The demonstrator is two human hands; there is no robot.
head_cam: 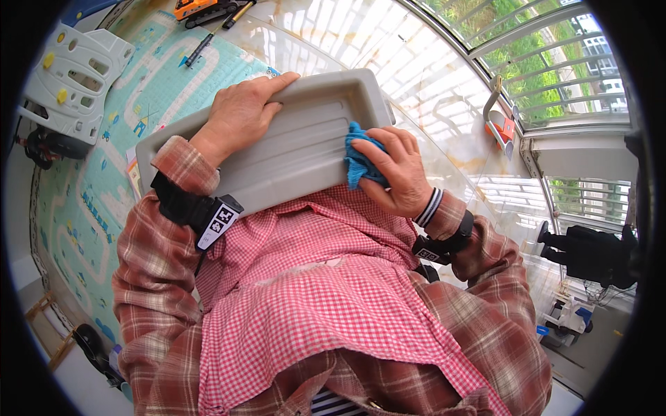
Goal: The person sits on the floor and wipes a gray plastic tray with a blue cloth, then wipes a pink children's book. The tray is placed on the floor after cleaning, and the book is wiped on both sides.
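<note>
A shallow grey plastic tray (pixel 291 151) lies across my lap, against a red-and-white checked apron (pixel 312 307). My left hand (pixel 242 114) holds the tray's far rim, its fingers bent over the edge and its thumb inside. Bunched under the fingers of my right hand (pixel 393 169) is a blue cloth (pixel 361 158), pressed at the tray's right end, by the near inner corner. Ribbed grooves run along the tray's bottom. Part of its left end is hidden behind my left hand and sleeve.
A teal play mat (pixel 140 73) with printed roads covers the floor at left. On it or beside it are an orange toy excavator (pixel 200 10), a dark rod-like tool (pixel 200 49) and a grey plastic panel (pixel 78 78). Barred windows (pixel 546 67) stand at right, near an orange-and-grey object (pixel 500 127).
</note>
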